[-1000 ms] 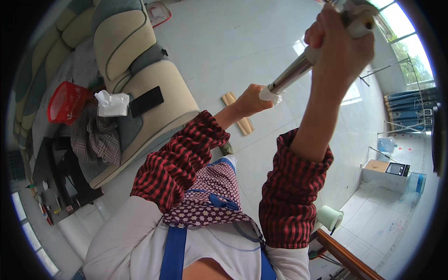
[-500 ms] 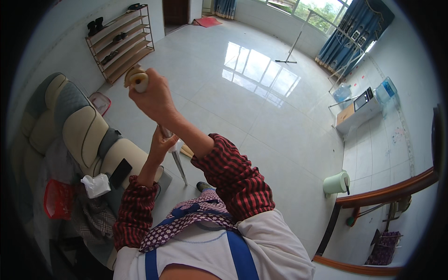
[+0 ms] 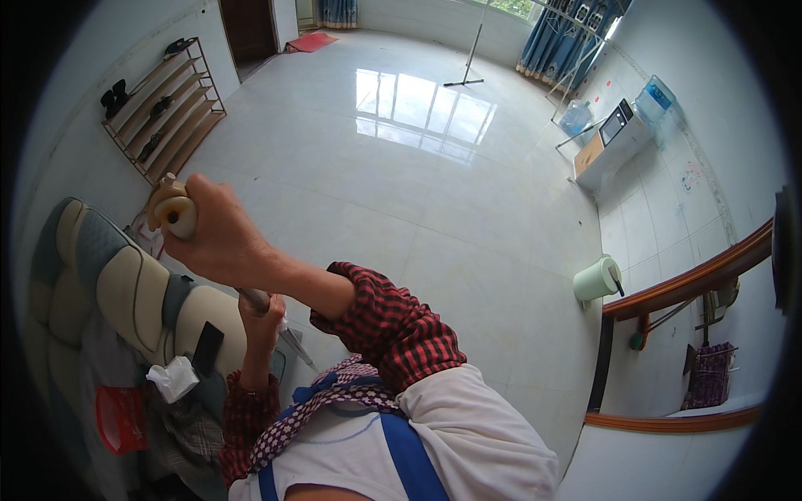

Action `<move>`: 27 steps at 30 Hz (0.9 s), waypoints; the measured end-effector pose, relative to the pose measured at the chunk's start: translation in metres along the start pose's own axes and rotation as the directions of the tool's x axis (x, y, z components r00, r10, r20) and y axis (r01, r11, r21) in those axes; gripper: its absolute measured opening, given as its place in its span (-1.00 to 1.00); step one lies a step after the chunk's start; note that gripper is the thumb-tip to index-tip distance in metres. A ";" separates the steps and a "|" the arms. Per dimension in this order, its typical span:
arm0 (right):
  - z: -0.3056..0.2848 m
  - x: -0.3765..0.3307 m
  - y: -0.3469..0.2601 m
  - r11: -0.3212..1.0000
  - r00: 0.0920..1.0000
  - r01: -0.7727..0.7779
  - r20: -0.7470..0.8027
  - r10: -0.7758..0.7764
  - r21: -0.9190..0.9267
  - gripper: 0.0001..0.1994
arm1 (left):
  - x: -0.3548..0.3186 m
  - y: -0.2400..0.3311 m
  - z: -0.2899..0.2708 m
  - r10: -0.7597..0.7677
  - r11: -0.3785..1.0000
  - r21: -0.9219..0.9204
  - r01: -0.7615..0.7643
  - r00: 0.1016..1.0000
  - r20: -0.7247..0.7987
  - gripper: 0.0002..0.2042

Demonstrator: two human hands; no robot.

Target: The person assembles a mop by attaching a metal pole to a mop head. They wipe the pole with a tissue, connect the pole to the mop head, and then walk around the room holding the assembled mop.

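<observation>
Two hands on one long mop handle (image 3: 251, 294): right hand (image 3: 219, 235) fisted tight round its capped top, left hand (image 3: 261, 316) wrapped lower down, over the sofa (image 3: 125, 288). I'd judge it light, stiff, smooth metal; grip stays wide-spaced.

The sleeves (image 3: 386, 328) are red and black check. The apron (image 3: 334, 399) at 6 o'clock has a purple and white pattern with blue straps. The sofa (image 3: 125, 292) at 8 o'clock is cream and grey-blue, and a red bag (image 3: 119, 416) lies on it. The floor (image 3: 401, 192) is white glossy tile. The curtains (image 3: 555, 37) at 1 o'clock are blue. The bin (image 3: 595, 280) at 3 o'clock is pale green.
</observation>
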State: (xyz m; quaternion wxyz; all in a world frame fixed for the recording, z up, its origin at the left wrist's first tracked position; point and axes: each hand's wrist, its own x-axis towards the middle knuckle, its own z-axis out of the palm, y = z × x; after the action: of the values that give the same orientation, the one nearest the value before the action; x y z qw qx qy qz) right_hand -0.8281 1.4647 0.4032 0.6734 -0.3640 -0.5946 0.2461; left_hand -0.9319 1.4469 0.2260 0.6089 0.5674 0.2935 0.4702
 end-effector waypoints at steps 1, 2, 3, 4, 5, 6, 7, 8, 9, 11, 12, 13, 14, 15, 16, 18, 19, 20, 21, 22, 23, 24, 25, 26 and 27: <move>0.001 -0.001 0.002 1.000 1.000 0.010 -0.020 -0.010 0.014 -0.70 | -0.003 -0.006 -0.008 -0.009 1.000 0.014 0.009 1.000 0.014 -0.87; -0.001 -0.001 0.004 1.000 0.999 0.020 -0.035 -0.019 0.022 -0.70 | -0.005 -0.007 -0.008 -0.016 1.000 0.021 0.016 0.999 0.028 -0.87; -0.003 0.000 0.005 0.999 0.998 0.030 -0.051 -0.028 0.030 -0.70 | -0.008 -0.007 -0.008 -0.074 0.997 0.016 0.074 0.997 0.024 -0.87; -0.008 0.000 0.004 0.994 0.998 -0.060 -0.003 0.060 0.092 -0.70 | -0.011 -0.005 -0.007 -0.087 0.996 0.001 0.087 0.995 0.047 -0.87; -0.014 0.002 -0.002 0.977 0.988 -0.152 0.051 0.146 0.152 -0.70 | -0.014 0.003 -0.002 -0.101 0.995 -0.011 0.102 0.992 0.069 -0.87; -0.020 0.003 -0.004 0.948 0.968 -0.245 0.107 0.227 0.203 -0.70 | -0.016 0.009 0.001 -0.113 0.993 -0.026 0.116 0.989 0.094 -0.87; -0.024 0.004 -0.002 0.920 0.959 -0.277 0.134 0.248 0.276 -0.70 | -0.016 0.010 -0.005 -0.159 0.986 -0.008 0.164 0.968 0.194 -0.82; -0.024 0.003 0.003 0.888 0.950 -0.309 0.164 0.267 0.340 -0.70 | -0.015 0.003 -0.013 -0.167 0.982 -0.040 0.183 0.953 0.251 -0.79; -0.024 0.002 0.008 0.850 0.939 -0.339 0.193 0.284 0.402 -0.70 | -0.013 -0.004 -0.020 -0.173 0.977 -0.069 0.204 0.935 0.308 -0.76; -0.027 0.000 0.024 0.807 0.930 -0.366 0.198 0.309 0.463 -0.69 | -0.006 -0.014 -0.026 -0.176 0.971 -0.074 0.226 0.893 0.414 -0.62; -0.031 0.001 0.031 0.784 0.926 -0.379 0.203 0.320 0.492 -0.68 | -0.005 -0.020 -0.024 -0.191 0.961 -0.104 0.256 0.887 0.421 -0.60; -0.035 0.000 0.036 0.780 0.924 -0.383 0.188 0.334 0.495 -0.69 | -0.005 -0.028 -0.022 -0.206 0.948 -0.134 0.287 0.879 0.430 -0.57; -0.038 0.000 0.041 0.773 0.921 -0.387 0.175 0.348 0.502 -0.70 | -0.006 -0.036 -0.021 -0.222 0.935 -0.160 0.318 0.872 0.436 -0.55; -0.042 0.002 0.046 0.766 0.918 -0.391 0.162 0.361 0.510 -0.72 | -0.006 -0.042 -0.021 -0.247 0.941 -0.117 0.317 0.882 0.401 -0.50; -0.048 0.007 0.050 0.769 0.909 -0.413 0.173 0.379 0.487 -0.70 | -0.001 -0.048 -0.018 -0.246 0.948 -0.102 0.303 0.897 0.368 -0.52; -0.066 0.014 0.060 0.760 0.885 -0.464 0.195 0.423 0.455 -0.67 | 0.010 -0.056 -0.005 -0.259 0.956 -0.061 0.288 0.921 0.290 -0.55; -0.076 0.017 0.067 0.790 0.892 -0.451 0.192 0.409 0.415 -0.64 | 0.017 -0.059 0.002 -0.254 0.954 -0.083 0.287 0.926 0.280 -0.62; -0.079 0.019 0.078 0.822 0.901 -0.434 0.186 0.392 0.369 -0.61 | 0.025 -0.067 -0.002 -0.260 0.954 -0.080 0.288 0.932 0.253 -0.64; -0.083 0.020 0.090 0.851 0.909 -0.415 0.182 0.374 0.321 -0.58 | 0.030 -0.078 -0.008 -0.265 0.954 -0.077 0.288 0.937 0.226 -0.65; -0.088 0.021 0.106 0.885 0.932 -0.358 0.176 0.317 0.298 -0.54 | 0.035 -0.088 -0.015 -0.270 0.954 -0.075 0.289 0.942 0.199 -0.67; -0.102 0.024 0.124 0.916 0.951 -0.297 0.172 0.257 0.269 -0.50 | 0.044 -0.096 -0.016 -0.278 0.954 -0.067 0.291 0.948 0.157 -0.69; -0.120 0.025 0.141 0.939 0.965 -0.235 0.173 0.195 0.250 -0.46 | 0.052 -0.100 -0.017 -0.284 0.958 -0.012 0.288 0.952 0.116 -0.69; -0.140 0.023 0.157 0.933 0.945 -0.305 0.186 0.270 0.191 -0.44 | 0.060 -0.103 -0.016 -0.283 0.959 -0.009 0.284 0.957 0.069 -0.70; -0.161 0.014 0.172 0.916 0.917 -0.377 0.194 0.349 0.135 -0.41 | 0.065 -0.104 -0.015 -0.286 0.958 -0.003 0.286 0.958 0.018 -0.70; -0.182 0.003 0.184 0.854 0.853 -0.509 0.195 0.485 0.104 -0.44 | 0.069 -0.109 -0.017 -0.264 0.965 -0.004 0.264 0.964 -0.022 -0.70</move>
State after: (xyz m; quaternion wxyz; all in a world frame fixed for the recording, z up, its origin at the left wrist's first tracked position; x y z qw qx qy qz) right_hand -0.6309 1.5443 0.2563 0.5619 -0.4322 -0.5121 0.4851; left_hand -0.8942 1.5258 0.1296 0.6629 0.5178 0.3731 0.3916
